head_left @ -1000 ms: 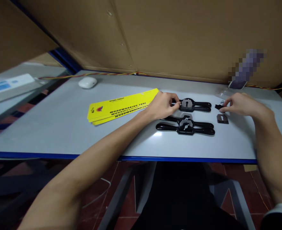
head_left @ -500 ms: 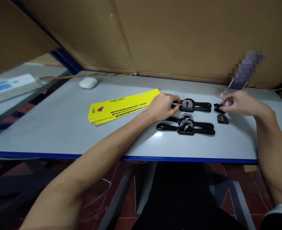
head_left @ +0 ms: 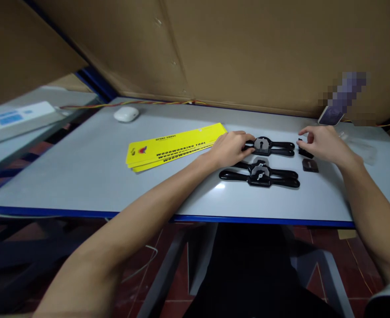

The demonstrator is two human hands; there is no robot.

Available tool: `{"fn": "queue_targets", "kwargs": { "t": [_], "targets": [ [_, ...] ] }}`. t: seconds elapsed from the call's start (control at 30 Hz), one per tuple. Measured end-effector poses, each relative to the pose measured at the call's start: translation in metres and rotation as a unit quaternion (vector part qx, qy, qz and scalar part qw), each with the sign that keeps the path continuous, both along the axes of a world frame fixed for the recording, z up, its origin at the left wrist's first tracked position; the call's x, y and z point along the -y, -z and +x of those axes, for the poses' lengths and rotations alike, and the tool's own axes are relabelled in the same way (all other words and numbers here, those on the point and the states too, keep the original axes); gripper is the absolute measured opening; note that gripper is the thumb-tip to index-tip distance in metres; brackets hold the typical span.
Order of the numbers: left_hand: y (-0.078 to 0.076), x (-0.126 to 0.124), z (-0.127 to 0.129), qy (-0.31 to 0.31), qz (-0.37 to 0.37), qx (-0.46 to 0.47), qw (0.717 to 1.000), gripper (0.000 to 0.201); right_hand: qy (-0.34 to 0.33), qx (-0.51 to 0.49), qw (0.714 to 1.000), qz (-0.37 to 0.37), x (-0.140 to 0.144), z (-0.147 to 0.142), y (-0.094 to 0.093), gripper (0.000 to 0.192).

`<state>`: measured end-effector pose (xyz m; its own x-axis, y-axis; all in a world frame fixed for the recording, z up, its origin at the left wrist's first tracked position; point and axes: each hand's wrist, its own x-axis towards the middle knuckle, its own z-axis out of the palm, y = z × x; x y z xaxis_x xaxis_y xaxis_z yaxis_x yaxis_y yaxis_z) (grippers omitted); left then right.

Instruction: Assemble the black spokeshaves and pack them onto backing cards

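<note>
The left hand (head_left: 230,149) has its fingers (head_left: 244,142) closed around the left handle of the far black metal spokeshave with a grey blade plate at its centre (head_left: 267,147). This spokeshave lies flat on the pale grey worktop with a blue front edge (head_left: 82,176), handles running left to right, and serves as the landmark below.

The right hand (head_left: 324,143) sits just beyond the right handle end of the far spokeshave. Its fingers (head_left: 305,132) are partly spread and curved over a small black metal part (head_left: 305,152) on the worktop; the view does not show whether they grip it or only touch it.

Nearer the person than that small part, and to the right of the landmark, lies a small dark rectangular plate (head_left: 310,165), free of both hands.

Directly in front of the landmark, toward the person, lie 2 more black metal spokeshaves (head_left: 259,174), close together and parallel to it.

To the left of the landmark, partly under the left wrist, is a stack of long yellow printed cards marked "WOODWORKING TOOL" (head_left: 171,145).

Further left and toward the back of the worktop is a white rounded puck-shaped object (head_left: 126,114). Behind the landmark rises a brown cardboard wall (head_left: 248,53), with a twisted red and yellow cable (head_left: 142,103) along its foot.
</note>
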<state>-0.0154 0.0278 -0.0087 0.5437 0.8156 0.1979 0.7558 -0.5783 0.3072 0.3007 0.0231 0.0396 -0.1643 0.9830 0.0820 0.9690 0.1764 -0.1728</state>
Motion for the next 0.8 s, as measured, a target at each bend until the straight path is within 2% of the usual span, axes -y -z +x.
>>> {"fn": "queue_targets", "kwargs": {
  "t": [0.23,0.43,0.67,0.8],
  "targets": [
    [-0.002,-0.001,0.002,-0.008,-0.015,-0.019,1.000,0.035,0.037,0.070,0.996,-0.038,-0.007,0.018,0.004,0.034],
    [0.000,-0.003,0.001,0.000,-0.018,-0.003,1.000,0.034,0.022,-0.011,0.998,-0.066,-0.020,0.016,0.017,0.037],
    [0.003,-0.003,0.000,-0.002,-0.014,-0.006,1.000,0.035,0.060,-0.018,0.998,-0.027,-0.015,0.013,0.012,0.047],
    [0.002,-0.003,0.001,0.004,-0.012,0.001,1.000,0.033,0.027,0.021,0.999,-0.013,-0.013,0.013,0.014,0.040]
  ]
}}
